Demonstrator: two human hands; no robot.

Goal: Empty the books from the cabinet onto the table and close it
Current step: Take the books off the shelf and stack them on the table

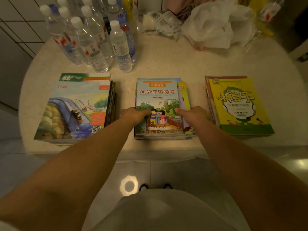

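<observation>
Three stacks of books lie in a row along the near part of a pale round bench (166, 64). The middle stack (164, 132) sits near the bench's near edge, topped by a blue-covered reader (158, 97) showing two children on a bridge; a yellow book (184, 95) beneath it juts out on the right. The left hand (133, 114) holds the left side of this stack, thumb lying on the top cover and the fingers curled down over the edge, where they are hidden. The right hand (193, 114) holds the right side in the same way, thumb pointing left across the cover, fingers out of sight below. Both grips are thus closed about the middle stack, one on each side. The left stack (73, 112) lies well apart to the left, its top cover showing a stone bridge and water, with a green-banded book (83, 77) showing at its far end. The right stack (236, 105) lies to the right, topped by a yellow workbook. At the far left of the bench stands a cluster of clear water bottles (93, 39) with white and blue caps. At the far right lies crumpled white plastic bag (216, 27) material beside other wrappings. The cabinet is not in view. A tiled floor (175, 172) shows below the bench edge.
</observation>
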